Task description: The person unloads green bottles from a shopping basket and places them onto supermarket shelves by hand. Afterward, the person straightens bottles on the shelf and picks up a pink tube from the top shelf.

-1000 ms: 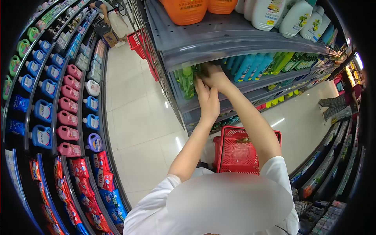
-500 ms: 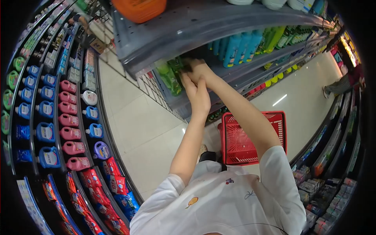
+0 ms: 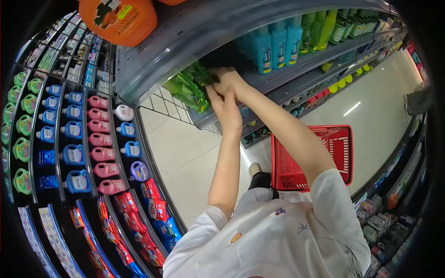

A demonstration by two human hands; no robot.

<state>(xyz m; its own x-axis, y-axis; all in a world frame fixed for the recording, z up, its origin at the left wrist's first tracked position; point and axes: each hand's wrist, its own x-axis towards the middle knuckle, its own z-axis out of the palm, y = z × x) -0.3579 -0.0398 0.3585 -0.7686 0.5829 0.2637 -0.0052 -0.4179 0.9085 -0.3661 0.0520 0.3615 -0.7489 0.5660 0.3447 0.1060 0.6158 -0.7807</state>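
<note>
Slanting down rightward in view, green bottles (image 3: 188,94) sit beside the hands (image 3: 227,111)

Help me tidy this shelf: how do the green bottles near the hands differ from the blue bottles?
The green bottles look see-through; the blue bottles look a solid light blue. The green bottles are at the end of the shelf, close by the left hand and right hand; the blue bottles are farther along, clear of both. Both share one shelf.
</note>
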